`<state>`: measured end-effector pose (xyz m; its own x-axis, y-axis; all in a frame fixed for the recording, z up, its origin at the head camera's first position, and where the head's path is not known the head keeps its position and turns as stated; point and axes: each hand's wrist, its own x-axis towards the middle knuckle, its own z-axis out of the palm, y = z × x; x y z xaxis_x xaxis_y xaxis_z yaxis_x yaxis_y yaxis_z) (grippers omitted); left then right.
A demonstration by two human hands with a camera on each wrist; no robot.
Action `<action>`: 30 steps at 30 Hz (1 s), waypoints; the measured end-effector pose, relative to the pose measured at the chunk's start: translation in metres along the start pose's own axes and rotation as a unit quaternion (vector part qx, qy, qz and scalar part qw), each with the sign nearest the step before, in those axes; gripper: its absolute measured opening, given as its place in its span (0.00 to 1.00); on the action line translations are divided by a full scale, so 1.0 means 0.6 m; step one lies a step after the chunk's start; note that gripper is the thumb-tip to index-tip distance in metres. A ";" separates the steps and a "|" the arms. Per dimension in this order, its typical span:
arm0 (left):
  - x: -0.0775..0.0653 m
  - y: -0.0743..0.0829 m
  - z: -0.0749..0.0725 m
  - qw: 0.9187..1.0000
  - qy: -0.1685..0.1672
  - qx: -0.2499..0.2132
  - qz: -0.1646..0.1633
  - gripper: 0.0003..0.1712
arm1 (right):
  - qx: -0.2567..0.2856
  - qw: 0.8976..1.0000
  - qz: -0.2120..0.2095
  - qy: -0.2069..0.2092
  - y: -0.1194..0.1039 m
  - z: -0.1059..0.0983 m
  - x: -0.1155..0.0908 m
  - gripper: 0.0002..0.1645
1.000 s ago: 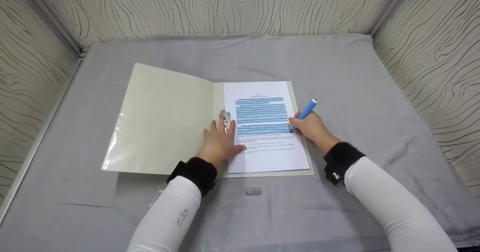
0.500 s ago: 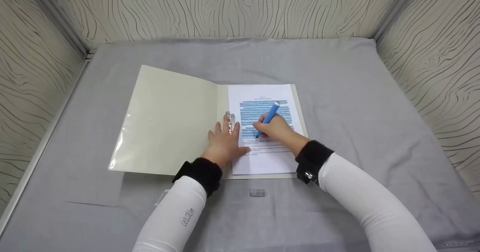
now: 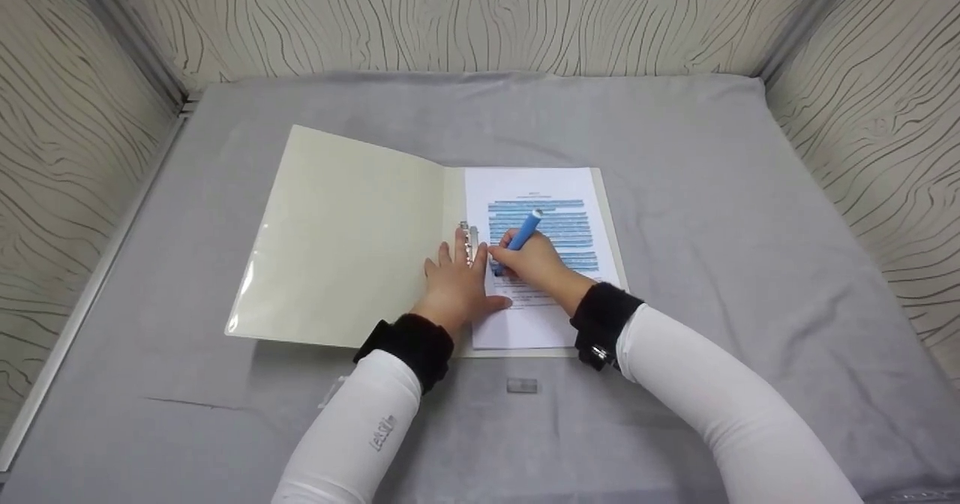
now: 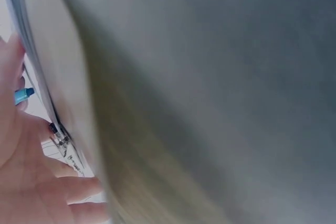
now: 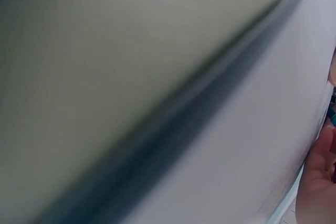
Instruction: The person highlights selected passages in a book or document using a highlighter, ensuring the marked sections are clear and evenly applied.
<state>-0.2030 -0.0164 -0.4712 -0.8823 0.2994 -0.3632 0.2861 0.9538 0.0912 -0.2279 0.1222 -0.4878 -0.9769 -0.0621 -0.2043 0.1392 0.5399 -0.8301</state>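
Grey cloth-covered counter [image 3: 712, 151]: base for all items, reaching well beyond the fingers of both hands on every side.

Cream plastic folder [image 3: 352, 234]: opened out; its cover spreads to the left of the left fingers, the near edge casting a shadow; its other half lies under both hands.

White printed paper sheets [image 3: 517, 331]: on the folder's right half, beneath the right fingers. Upper lines are coated in blue; a few lower ones, near the left thumb, are plain.

Left hand [image 3: 456, 286]: fingers released, spread flat across the binding edge, gripping nothing; thumb laid over the page.

Right hand [image 3: 538, 260]: fingers grasping the marker, above the left edge of the text.

Blue felt-tip marker [image 3: 525, 229]: held slanting, tip down in the gap between left thumb and forefinger. Contact with the paper cannot be confirmed.

Silver metal binding clip [image 3: 466, 238]: along the spine, at the left fingertips.

Small translucent grey block [image 3: 522, 385]: on the counter, nearer the wearer than the left thumb.

Risks, judged: ink on the left thumb or forefinger, from the tip working so close; skewed lines, should the left hand's light hold let the sheets slip; smearing, if the right hand drags over wet ink.
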 end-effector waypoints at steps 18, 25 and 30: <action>0.003 -0.001 0.000 1.000 -0.002 -0.006 0.002 0.56 | -0.036 0.999 -0.006 -0.002 -0.010 0.008 0.001 0.12; 0.003 -0.001 0.002 1.000 -0.003 -0.002 0.001 0.56 | -0.038 0.999 0.001 -0.001 -0.006 0.003 0.001 0.12; 0.004 -0.002 0.002 1.000 -0.004 -0.006 0.000 0.56 | -0.029 1.000 0.001 -0.004 -0.004 0.000 0.000 0.12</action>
<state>-0.2052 -0.0169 -0.4735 -0.8795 0.2995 -0.3697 0.2822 0.9540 0.1016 -0.2281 0.1210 -0.4859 -0.9753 -0.0673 -0.2102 0.1315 0.5880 -0.7981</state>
